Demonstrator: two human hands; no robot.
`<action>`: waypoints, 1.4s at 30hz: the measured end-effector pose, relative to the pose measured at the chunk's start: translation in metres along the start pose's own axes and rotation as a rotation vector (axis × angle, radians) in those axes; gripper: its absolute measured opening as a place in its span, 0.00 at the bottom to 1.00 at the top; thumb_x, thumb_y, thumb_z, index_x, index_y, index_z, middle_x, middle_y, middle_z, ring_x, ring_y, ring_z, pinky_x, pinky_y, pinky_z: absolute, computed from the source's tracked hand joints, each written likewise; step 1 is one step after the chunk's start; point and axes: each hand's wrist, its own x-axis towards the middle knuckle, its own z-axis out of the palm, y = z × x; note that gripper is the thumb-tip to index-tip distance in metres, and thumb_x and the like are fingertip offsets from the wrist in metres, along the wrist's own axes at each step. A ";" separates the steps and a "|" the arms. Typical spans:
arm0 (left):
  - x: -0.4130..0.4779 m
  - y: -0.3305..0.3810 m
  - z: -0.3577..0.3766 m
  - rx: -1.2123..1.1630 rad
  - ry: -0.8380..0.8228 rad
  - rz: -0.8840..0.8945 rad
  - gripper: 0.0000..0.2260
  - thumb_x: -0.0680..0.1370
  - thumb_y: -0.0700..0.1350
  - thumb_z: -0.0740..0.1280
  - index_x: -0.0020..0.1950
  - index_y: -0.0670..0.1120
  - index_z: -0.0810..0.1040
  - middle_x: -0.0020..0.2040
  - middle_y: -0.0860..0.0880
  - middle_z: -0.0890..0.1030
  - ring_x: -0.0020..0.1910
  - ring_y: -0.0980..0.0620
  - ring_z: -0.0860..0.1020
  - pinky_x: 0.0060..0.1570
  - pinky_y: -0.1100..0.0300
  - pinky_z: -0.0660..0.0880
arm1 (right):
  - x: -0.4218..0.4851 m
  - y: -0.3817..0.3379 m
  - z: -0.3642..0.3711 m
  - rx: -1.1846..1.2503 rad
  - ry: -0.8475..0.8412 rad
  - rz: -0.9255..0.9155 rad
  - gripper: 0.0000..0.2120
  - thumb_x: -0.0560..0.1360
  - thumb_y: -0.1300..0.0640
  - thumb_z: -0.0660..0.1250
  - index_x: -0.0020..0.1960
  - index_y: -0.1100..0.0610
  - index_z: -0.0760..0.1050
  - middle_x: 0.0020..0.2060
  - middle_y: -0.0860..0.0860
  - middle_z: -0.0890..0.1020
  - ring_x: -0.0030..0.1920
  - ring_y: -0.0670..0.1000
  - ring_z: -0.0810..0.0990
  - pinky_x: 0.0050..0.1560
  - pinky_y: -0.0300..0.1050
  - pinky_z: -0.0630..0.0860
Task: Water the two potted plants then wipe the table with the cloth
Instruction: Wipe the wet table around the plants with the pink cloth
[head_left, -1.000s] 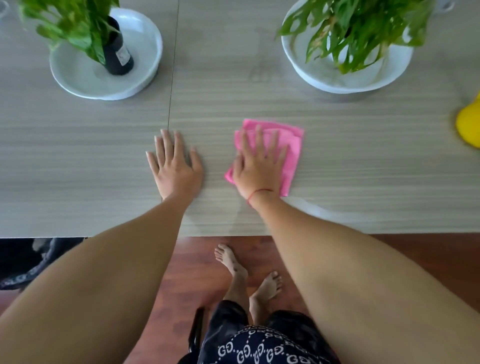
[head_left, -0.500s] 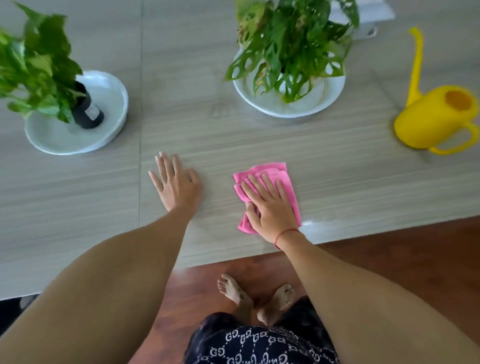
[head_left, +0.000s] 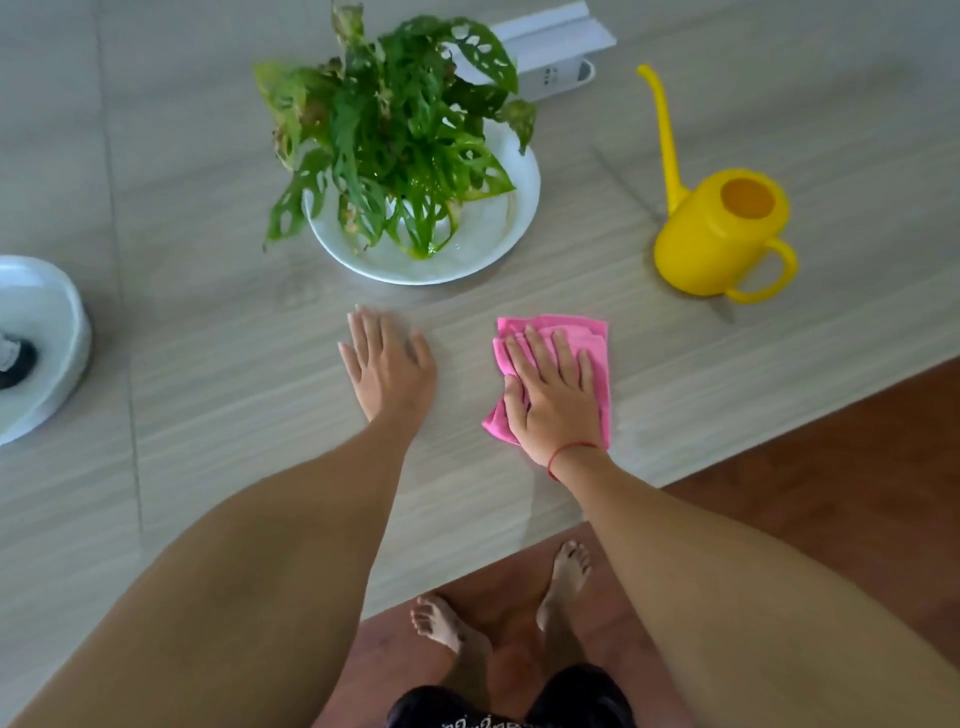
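A folded pink cloth (head_left: 582, 340) lies on the grey wood-grain table (head_left: 234, 338). My right hand (head_left: 556, 395) presses flat on it with straight fingers. My left hand (head_left: 387, 364) rests flat on the bare table to the left of the cloth. Behind both hands a leafy green plant (head_left: 389, 124) stands in a white dish (head_left: 498, 234). The second plant's white dish (head_left: 47, 338) shows at the left edge, with only the base of its dark pot (head_left: 15, 358) in view. A yellow watering can (head_left: 722, 228) stands at the right.
A white box (head_left: 556, 47) lies behind the plant at the back. The table's front edge runs diagonally, with red-brown floor (head_left: 831, 467) and my bare feet (head_left: 519, 608) below it. A seam (head_left: 124, 312) crosses the tabletop on the left.
The view has swung right, so the left plant has slid almost out of view. Both hands have moved right along the table, the right one carrying the cloth under it.
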 end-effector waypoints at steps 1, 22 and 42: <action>0.005 0.008 0.005 -0.005 0.008 -0.005 0.24 0.82 0.49 0.54 0.77 0.41 0.60 0.79 0.43 0.54 0.79 0.47 0.47 0.75 0.48 0.42 | 0.010 0.004 -0.002 0.006 0.012 0.016 0.26 0.77 0.45 0.44 0.75 0.44 0.58 0.76 0.45 0.60 0.77 0.53 0.56 0.75 0.58 0.51; 0.039 0.075 0.054 0.042 0.231 -0.423 0.25 0.82 0.48 0.50 0.79 0.49 0.53 0.80 0.52 0.53 0.79 0.51 0.47 0.76 0.48 0.40 | 0.240 0.054 -0.028 0.088 -0.022 0.147 0.24 0.82 0.44 0.41 0.77 0.43 0.45 0.78 0.45 0.45 0.78 0.56 0.41 0.74 0.63 0.35; 0.036 0.077 0.052 0.033 0.243 -0.434 0.25 0.81 0.47 0.51 0.79 0.49 0.53 0.80 0.51 0.53 0.79 0.51 0.47 0.76 0.48 0.39 | 0.222 0.053 -0.033 0.060 0.013 0.156 0.25 0.82 0.47 0.45 0.78 0.46 0.46 0.78 0.47 0.47 0.78 0.58 0.42 0.74 0.62 0.36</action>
